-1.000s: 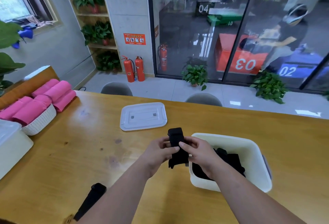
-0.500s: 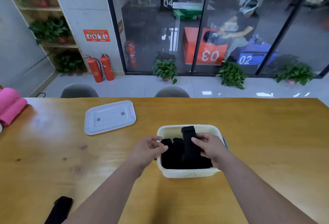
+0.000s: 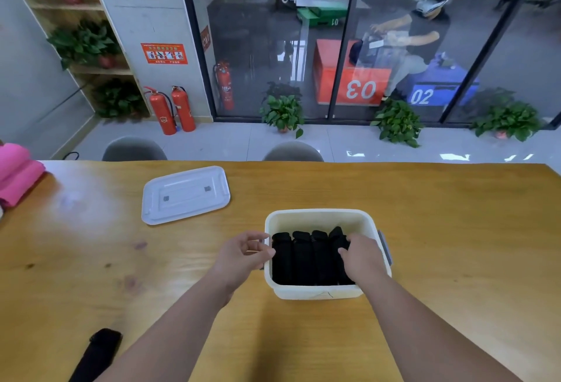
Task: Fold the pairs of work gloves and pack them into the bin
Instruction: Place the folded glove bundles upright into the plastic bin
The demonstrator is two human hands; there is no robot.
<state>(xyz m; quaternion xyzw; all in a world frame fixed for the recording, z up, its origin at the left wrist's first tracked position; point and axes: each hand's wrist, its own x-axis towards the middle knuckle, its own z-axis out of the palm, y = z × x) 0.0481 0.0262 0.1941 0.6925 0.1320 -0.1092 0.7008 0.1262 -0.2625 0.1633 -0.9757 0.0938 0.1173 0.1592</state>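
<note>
A white plastic bin (image 3: 318, 292) stands on the wooden table in front of me. Inside it, several folded black glove pairs (image 3: 300, 260) lie side by side in a row. My right hand (image 3: 362, 257) reaches into the bin's right side, its fingers curled on the rightmost folded glove pair (image 3: 337, 237), which sits slightly tilted. My left hand (image 3: 243, 255) hovers at the bin's left rim with loosely curled fingers and holds nothing. One more black glove (image 3: 97, 354) lies flat on the table at the near left, partly hidden by my left forearm.
The bin's clear lid (image 3: 185, 195) lies on the table at the far left of the bin. Pink rolled cloths (image 3: 15, 173) sit at the left edge. Two grey chairs (image 3: 293, 152) stand behind the table's far edge.
The folded glove pair went from in front of me, held in both hands, down into the bin's right side. My left hand let go and drew back to the left rim.
</note>
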